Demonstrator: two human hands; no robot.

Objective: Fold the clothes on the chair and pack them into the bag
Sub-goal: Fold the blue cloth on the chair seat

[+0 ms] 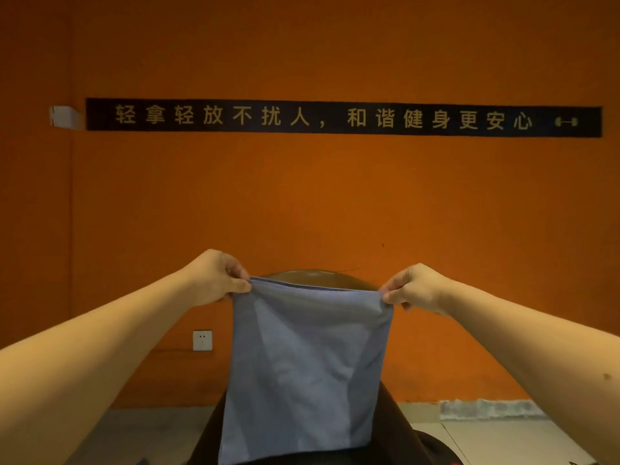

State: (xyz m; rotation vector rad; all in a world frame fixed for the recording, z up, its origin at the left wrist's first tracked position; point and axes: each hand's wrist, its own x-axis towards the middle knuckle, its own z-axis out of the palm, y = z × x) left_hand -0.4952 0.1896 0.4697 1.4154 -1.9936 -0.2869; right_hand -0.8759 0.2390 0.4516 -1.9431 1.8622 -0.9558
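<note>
left hand and right hand each pinch a top corner of the blue garment | hangs before dark chair | folding unfinished, bag unseen

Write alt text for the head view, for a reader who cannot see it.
The left hand and right hand each pinch a top corner of a blue-grey garment, which hangs flat in front of a dark chair back. Behind stands an orange wall with a black banner and a white socket.
</note>
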